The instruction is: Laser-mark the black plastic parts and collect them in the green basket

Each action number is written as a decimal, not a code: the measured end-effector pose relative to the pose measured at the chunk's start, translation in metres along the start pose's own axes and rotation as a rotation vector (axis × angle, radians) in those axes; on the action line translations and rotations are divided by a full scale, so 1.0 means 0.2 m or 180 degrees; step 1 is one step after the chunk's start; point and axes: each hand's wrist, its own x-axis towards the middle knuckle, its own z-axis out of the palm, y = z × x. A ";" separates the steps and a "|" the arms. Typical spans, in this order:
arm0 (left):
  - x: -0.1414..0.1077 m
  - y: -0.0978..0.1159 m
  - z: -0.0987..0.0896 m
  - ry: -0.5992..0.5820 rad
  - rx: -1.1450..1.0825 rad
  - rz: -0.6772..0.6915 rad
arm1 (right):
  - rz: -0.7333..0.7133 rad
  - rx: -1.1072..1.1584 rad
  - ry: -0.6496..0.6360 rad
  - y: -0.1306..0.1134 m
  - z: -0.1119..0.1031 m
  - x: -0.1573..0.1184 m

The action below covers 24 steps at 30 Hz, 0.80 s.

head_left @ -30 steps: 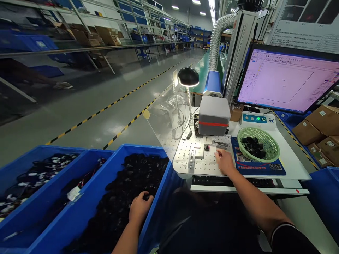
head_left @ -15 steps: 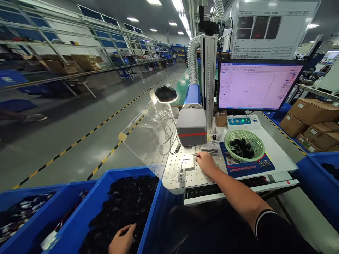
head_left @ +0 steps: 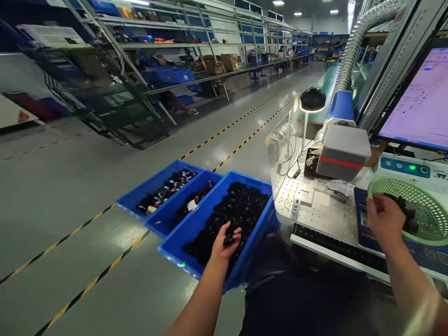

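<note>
My left hand (head_left: 224, 242) is above the blue bin (head_left: 171, 254) heaped with small black plastic parts (head_left: 241, 200). Its fingers curl round one small black part (head_left: 228, 240), whose exact kind I cannot make out. On the right, my right hand (head_left: 387, 219) is at the near left side of a green mesh basket (head_left: 432, 210), its fingers bent together by the rim. More black parts (head_left: 409, 221) lie in the basket, partly behind that hand. Whatever the right fingers hold is hidden.
A perforated metal plate (head_left: 322, 224) carries small fixtures under a grey machine head (head_left: 345, 151). A black lamp (head_left: 312, 100) stands behind it. Blue bins with wired parts (head_left: 168, 186) sit on the floor at left. A monitor (head_left: 420, 98) stands at right.
My view has turned left. The right hand has gone from the fixture on the plate to the green basket. My left hand, still over the bin, now shows a black part in its fingers.
</note>
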 end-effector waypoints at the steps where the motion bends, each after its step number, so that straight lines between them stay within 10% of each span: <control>1: -0.05 -0.01 0.03 -0.0225 -0.0264 -0.0108 | -0.0140 0.0238 -0.0189 -0.09 0.03 -0.07; 5: -0.24 -0.09 0.20 -0.1060 -0.1378 -0.0804 | -0.0852 0.1215 -0.1367 -0.53 0.15 -0.37; 10: -0.37 -0.21 0.33 -0.1303 -0.0998 -0.1212 | -0.1250 0.2035 -0.1981 -0.85 0.27 -0.59; 18: -0.39 -0.32 0.35 -0.1494 -0.0728 -0.1453 | -0.1259 0.1895 -0.2064 -0.83 0.30 -0.63; 24: -0.23 -0.20 0.27 -0.1273 -0.1370 -0.1308 | -0.0670 0.0824 -0.1371 -0.59 0.38 -0.36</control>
